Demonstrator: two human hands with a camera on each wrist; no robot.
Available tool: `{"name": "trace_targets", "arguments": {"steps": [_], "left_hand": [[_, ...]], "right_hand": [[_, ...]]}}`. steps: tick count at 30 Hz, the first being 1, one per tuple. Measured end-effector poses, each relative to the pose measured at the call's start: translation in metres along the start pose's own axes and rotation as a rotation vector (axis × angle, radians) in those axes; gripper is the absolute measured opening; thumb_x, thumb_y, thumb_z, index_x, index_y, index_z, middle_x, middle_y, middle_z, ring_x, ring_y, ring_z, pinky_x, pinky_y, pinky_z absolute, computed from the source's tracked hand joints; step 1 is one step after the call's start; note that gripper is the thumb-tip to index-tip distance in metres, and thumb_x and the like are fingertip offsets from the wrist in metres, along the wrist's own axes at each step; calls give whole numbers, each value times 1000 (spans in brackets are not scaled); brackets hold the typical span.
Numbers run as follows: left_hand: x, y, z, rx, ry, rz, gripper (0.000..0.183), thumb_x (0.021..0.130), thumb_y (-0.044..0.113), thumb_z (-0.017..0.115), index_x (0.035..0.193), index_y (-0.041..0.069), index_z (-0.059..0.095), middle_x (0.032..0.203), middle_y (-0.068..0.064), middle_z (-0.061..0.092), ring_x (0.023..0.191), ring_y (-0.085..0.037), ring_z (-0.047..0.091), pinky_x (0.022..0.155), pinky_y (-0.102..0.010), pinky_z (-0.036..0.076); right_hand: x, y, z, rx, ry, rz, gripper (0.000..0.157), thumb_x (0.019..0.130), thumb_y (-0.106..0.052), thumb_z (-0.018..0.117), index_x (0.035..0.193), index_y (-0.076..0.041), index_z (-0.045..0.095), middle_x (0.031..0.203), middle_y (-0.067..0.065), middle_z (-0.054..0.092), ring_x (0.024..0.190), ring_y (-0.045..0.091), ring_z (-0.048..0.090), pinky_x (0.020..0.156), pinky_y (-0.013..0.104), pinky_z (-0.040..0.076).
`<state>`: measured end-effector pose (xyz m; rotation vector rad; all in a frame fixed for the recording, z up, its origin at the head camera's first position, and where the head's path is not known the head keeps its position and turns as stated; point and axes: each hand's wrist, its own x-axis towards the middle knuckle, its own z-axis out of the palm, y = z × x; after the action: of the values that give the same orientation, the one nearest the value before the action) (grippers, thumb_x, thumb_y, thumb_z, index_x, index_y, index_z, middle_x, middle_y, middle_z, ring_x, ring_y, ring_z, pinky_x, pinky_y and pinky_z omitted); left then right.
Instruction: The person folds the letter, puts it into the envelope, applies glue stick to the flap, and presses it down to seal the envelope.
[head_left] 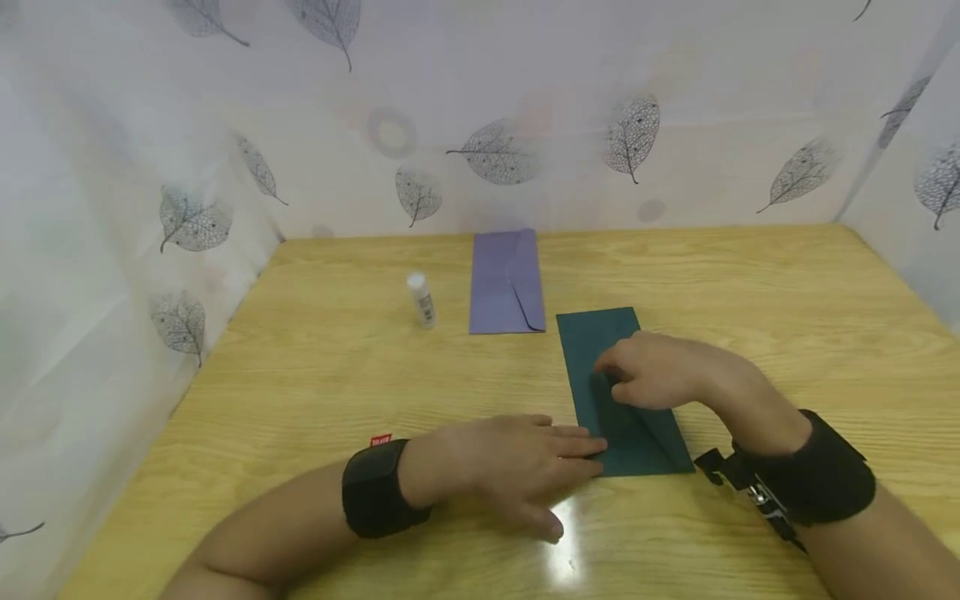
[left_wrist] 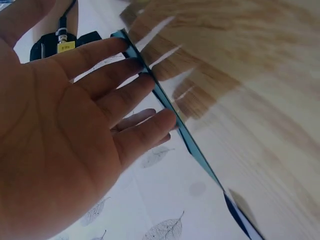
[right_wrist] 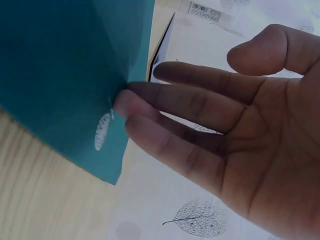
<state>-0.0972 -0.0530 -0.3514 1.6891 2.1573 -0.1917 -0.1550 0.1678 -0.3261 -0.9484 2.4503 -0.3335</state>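
Observation:
A dark green envelope (head_left: pixel 596 333) lies at a slant on the wooden table, a diagonal flap line crossing its near part. My left hand (head_left: pixel 517 462) is laid out flat, its fingertips resting on the envelope's near left edge and its thumb apart on the table side. Above the envelope's middle, my right hand (head_left: pixel 660 371) bends down at the wrist and touches the paper with its fingertips. In the right wrist view those fingers are nearly straight, and the thumb stands away from them. A small white mark (right_wrist: pixel 102 132) shows on the green paper there.
A purple envelope (head_left: pixel 495 283) lies at the back of the table (head_left: pixel 337 350). To its left a white glue stick (head_left: pixel 422 300) is on the table. A leaf-patterned curtain (head_left: pixel 570 108) hangs behind and at both sides.

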Motion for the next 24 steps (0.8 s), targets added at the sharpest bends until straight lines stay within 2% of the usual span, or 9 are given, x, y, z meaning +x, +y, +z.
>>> {"name": "trace_targets", "arguments": {"steps": [6,10,13,16,20,24], "left_hand": [[-3,-4,3,37,-21,-133,76,89,61,40,148,20,16,153,6,9,137,-11,5,110,-40,20],[-6,-15,3,31,-26,-200,78,89,62,40,148,17,15,154,3,8,137,-13,5,110,-43,20],[-9,-23,3,21,-30,-245,81,89,63,40,148,14,14,154,1,7,137,-15,6,110,-46,19],[-11,-29,2,-1,-32,-285,84,87,65,39,148,14,12,154,1,5,138,-16,5,111,-47,14],[-12,-36,0,-19,-37,-338,86,86,67,41,148,15,10,154,0,5,138,-17,4,112,-47,10],[-10,-40,2,-33,-42,-361,89,84,68,42,148,15,10,154,0,5,138,-17,4,112,-46,10]], "right_hand": [[3,-2,2,-22,35,9,38,86,-15,52,120,3,55,117,17,59,107,31,53,88,49,46],[5,-9,2,-19,31,20,39,87,-15,51,120,6,53,116,19,59,96,22,57,85,45,47],[5,-14,3,-14,8,25,40,88,-15,52,122,6,52,113,16,60,85,14,55,80,40,48],[3,-20,5,-19,2,29,32,88,-14,51,116,1,56,93,6,63,78,11,52,73,36,46],[1,-31,11,14,-10,15,14,88,-12,51,96,-8,61,66,-6,50,62,8,47,61,31,43],[1,-40,20,20,-26,6,9,86,-11,52,89,-10,60,63,-8,50,57,7,46,59,30,45]]}}
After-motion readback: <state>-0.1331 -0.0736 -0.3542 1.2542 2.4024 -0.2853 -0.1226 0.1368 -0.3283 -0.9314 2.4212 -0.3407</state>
